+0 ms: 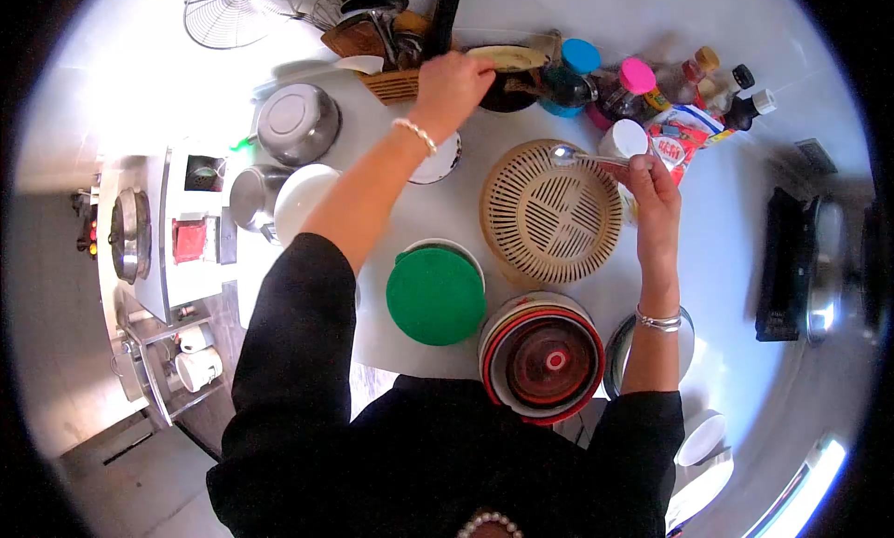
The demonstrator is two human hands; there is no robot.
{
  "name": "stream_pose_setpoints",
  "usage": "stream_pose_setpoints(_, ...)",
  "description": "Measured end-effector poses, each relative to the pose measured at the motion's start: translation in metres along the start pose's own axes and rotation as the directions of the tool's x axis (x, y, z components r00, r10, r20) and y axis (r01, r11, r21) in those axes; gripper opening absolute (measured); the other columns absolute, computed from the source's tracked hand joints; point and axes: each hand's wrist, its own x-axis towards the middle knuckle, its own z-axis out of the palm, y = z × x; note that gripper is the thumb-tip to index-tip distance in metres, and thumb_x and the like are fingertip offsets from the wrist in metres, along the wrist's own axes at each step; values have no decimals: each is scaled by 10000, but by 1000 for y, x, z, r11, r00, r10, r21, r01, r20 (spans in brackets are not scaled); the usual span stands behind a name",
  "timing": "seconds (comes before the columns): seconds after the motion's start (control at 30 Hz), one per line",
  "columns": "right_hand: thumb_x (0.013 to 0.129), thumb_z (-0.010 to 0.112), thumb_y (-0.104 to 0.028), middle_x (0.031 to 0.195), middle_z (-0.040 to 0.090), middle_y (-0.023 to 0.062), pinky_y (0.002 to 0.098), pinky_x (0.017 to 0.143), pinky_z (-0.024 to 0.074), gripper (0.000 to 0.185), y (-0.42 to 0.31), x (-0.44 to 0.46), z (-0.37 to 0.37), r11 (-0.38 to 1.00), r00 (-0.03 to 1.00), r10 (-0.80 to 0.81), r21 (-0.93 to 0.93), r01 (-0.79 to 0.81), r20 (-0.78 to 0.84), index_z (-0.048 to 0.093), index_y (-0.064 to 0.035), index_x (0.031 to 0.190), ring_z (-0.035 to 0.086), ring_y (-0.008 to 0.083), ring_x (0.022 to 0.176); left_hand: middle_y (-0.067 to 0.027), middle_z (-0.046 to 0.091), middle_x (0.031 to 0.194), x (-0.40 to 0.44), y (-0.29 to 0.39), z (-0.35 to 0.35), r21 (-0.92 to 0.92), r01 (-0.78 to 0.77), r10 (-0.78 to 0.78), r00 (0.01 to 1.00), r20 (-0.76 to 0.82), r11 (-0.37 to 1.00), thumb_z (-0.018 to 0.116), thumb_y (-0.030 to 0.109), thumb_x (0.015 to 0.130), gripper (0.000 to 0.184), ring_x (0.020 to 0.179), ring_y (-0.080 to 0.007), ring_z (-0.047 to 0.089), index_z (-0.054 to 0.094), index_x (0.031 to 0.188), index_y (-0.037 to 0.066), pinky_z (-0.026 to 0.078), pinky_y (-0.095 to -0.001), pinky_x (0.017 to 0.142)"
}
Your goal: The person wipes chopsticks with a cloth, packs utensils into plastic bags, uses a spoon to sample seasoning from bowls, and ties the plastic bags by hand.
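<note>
My left hand (450, 93) reaches to the back of the table, its fingers closed on the near edge of a pale yellow round lid (507, 57). The lid is tilted above a dark pot (508, 95), whose contents I cannot make out. My right hand (655, 186) pinches the handle of a metal spoon (564, 155). The spoon's bowl points left, over the far rim of a beige slotted plastic basket (551, 217). Beyond the spoon stands a white cup (626, 139).
Bottles with blue (580, 55) and pink (638, 75) caps stand at the back right. A utensil basket (393, 85) is at the back left. Nearer me are a green lid (436, 296) and stacked bowls (543, 354). Metal pots (298, 122) stand on the left.
</note>
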Motion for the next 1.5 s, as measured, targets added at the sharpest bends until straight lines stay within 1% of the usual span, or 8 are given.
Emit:
stream_pose_setpoints(0.17, 924, 470, -281, 937, 641, 117, 282, 848, 425, 300, -19, -9, 6, 986, 999, 33, 165, -28, -28, 551, -3, 1003, 594, 174, 911, -120, 642, 780, 28, -8, -9, 23, -16, 17, 999, -45, 1000, 570, 298, 771, 218, 737, -303, 618, 686, 882, 151, 500, -396, 666)
stream_pose_setpoints(0.63, 919, 484, -267, 909, 646, 116, 279, 837, 426, 277, -6, -24, -4, 995, 997, 33, 96, -26, -69, 550, -8, 990, 599, 166, 881, -125, 627, 692, -21, -6, 12, -23, -30, 32, 992, 120, 999, 604, 220, 732, 146, 653, -305, 607, 674, 818, 125, 479, -416, 600)
stream_pose_setpoints(0.83, 918, 485, -273, 905, 647, 114, 281, 838, 427, 279, -8, -29, -4, 993, 998, 40, 111, -35, -45, 552, -11, 985, 600, 163, 876, -117, 631, 723, -35, -7, 31, 36, -64, 57, 982, 178, 997, 605, 214, 747, 156, 688, -282, 610, 666, 853, 117, 472, -396, 632)
stream_pose_setpoints(0.93, 915, 499, -235, 883, 644, 97, 260, 812, 425, 248, -14, -31, -1, 993, 998, 38, 110, -31, -57, 558, -1, 970, 591, 137, 851, -121, 639, 751, -34, -13, 37, 11, -128, 126, 984, 129, 992, 604, 271, 758, 210, 688, -287, 616, 678, 926, 170, 487, -395, 633)
stream_pose_setpoints(1.03, 915, 503, -219, 876, 645, 103, 265, 802, 437, 237, -18, -34, 0, 993, 996, 34, 113, -25, -78, 558, 5, 969, 594, 137, 843, -103, 643, 773, -35, -8, 34, -18, -14, 15, 996, 84, 1000, 602, 261, 744, 217, 724, -280, 610, 675, 931, 180, 477, -385, 659)
stream_pose_setpoints(1.17, 915, 496, -229, 883, 645, 124, 301, 804, 465, 251, -22, -40, -5, 984, 997, 39, 174, -27, -69, 553, 5, 986, 609, 168, 846, -79, 652, 926, -44, -11, -13, -282, 376, -368, 926, 86, 882, 593, 237, 722, 288, 851, -289, 609, 661, 996, 180, 477, -370, 746)
stream_pose_setpoints(1.27, 915, 492, -238, 882, 644, 131, 318, 796, 479, 262, -22, -47, -13, 980, 991, 63, 195, -40, -114, 551, 8, 983, 616, 186, 849, -88, 652, 920, -74, -47, -27, -106, 336, -341, 939, -36, 936, 608, 229, 705, 308, 847, -281, 612, 657, 1001, 156, 479, -364, 745)
stream_pose_setpoints(1.5, 914, 493, -239, 854, 640, 114, 309, 782, 478, 258, -20, -63, -11, 960, 984, 142, 259, -110, -107, 547, 6, 977, 619, 177, 812, -92, 653, 910, -109, -94, -18, -28, 505, -484, 840, 243, 863, 647, 244, 662, 301, 857, -287, 609, 665, 938, 126, 472, -368, 779)
